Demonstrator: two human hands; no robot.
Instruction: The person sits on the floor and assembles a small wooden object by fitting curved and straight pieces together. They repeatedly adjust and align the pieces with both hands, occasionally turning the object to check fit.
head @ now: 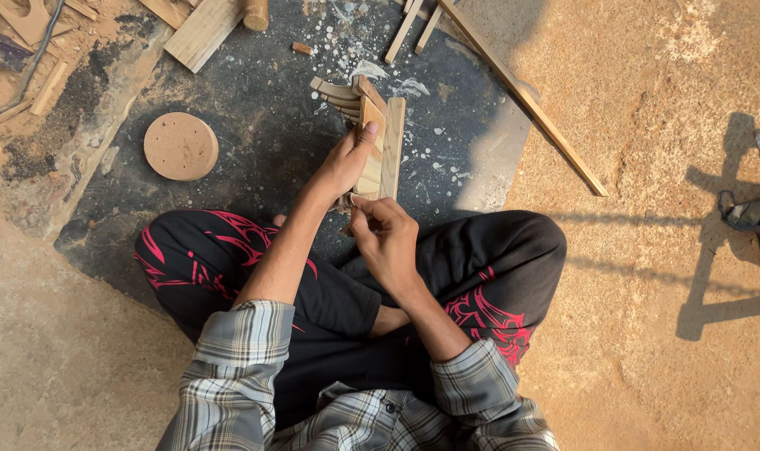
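A: Main thing?
B: Pale slatted wooden assembly of flat strips [378, 138], stood on the dark mat [254, 108] just ahead of the person's crossed legs, fanned slats at its far end.
A: Left hand?
B: Left hand [346, 163] lay along the assembly's left side, fingers [368, 132] wrapped onto a strip, thumb up near the top. Holding it.
A: Right hand?
B: Right hand [386, 238] sat at the near end of the assembly, fingers [365, 209] pinched narrow at the bottom of the strips. Couldn't tell if something small was in the pinch.
A: Around it?
B: Round flat wooden disc with small holes [180, 146] on the mat, left, well apart. White flecks and chips [355, 50] scattered beyond the assembly. Long thin wooden batten [530, 104] lay diagonally across the mat's right edge onto sandy ground [664, 83]. Wide pale plank [203, 32] at top left, more offcuts [413, 25] at top.
A: Clothing?
B: Grey plaid shirt sleeves [238, 351], black trousers with red pattern [480, 309].
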